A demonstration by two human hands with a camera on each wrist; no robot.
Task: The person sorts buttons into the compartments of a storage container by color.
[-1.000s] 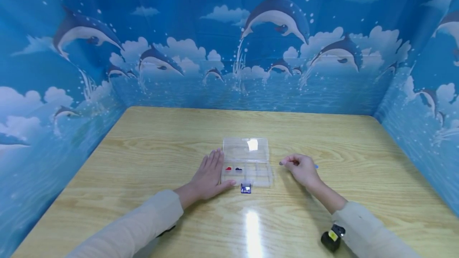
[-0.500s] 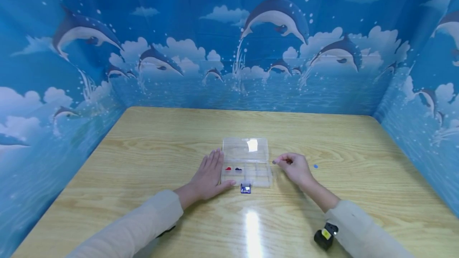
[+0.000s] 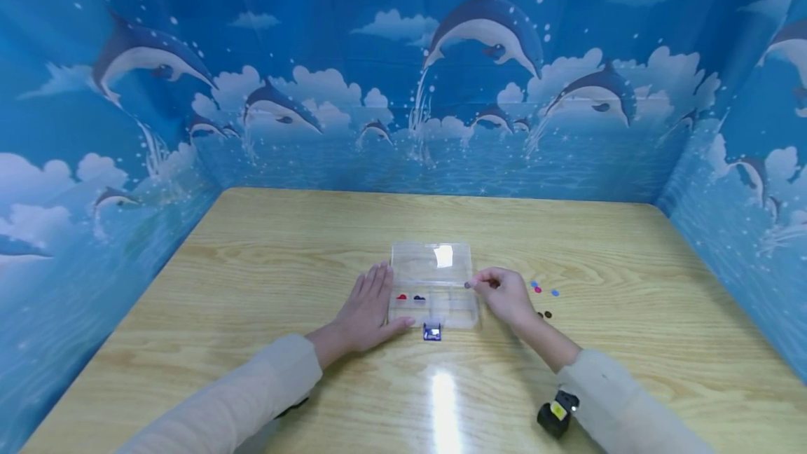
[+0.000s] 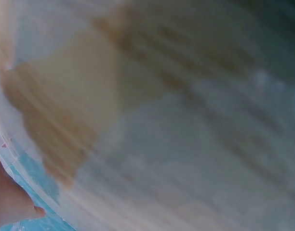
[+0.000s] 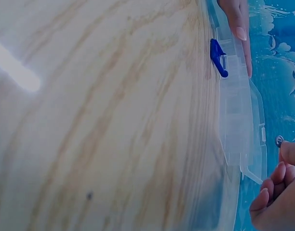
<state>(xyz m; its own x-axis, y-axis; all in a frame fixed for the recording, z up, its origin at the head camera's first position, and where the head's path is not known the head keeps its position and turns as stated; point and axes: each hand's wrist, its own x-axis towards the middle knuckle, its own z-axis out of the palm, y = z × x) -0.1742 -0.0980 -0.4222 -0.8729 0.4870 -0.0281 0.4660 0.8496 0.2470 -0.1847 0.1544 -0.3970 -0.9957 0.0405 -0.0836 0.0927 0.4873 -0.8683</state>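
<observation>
A clear plastic compartment box (image 3: 463,315) lies on the table with its lid (image 3: 416,265) folded back and a blue latch (image 3: 431,332) at the front. Red buttons (image 3: 401,297) and dark buttons (image 3: 419,298) sit in two of its back-row compartments. My left hand (image 3: 367,308) lies with straight fingers along the box's left side, thumb at the front edge. Between thumb and finger, my right hand (image 3: 506,294) pinches a small dark button (image 5: 279,141) at the box's right edge, near the hinge. The left wrist view is mostly blurred.
Right of the box lie loose buttons on the wooden table (image 3: 302,244): blue ones (image 3: 555,293), a pink one (image 3: 538,290) and dark brown ones (image 3: 548,314), partly behind my right wrist. A dolphin-printed curtain (image 3: 403,146) borders the table.
My right hand has moved left to the box's right edge, carrying the dark button. Loose buttons formerly behind that hand now show. My left hand and the box have stayed put.
</observation>
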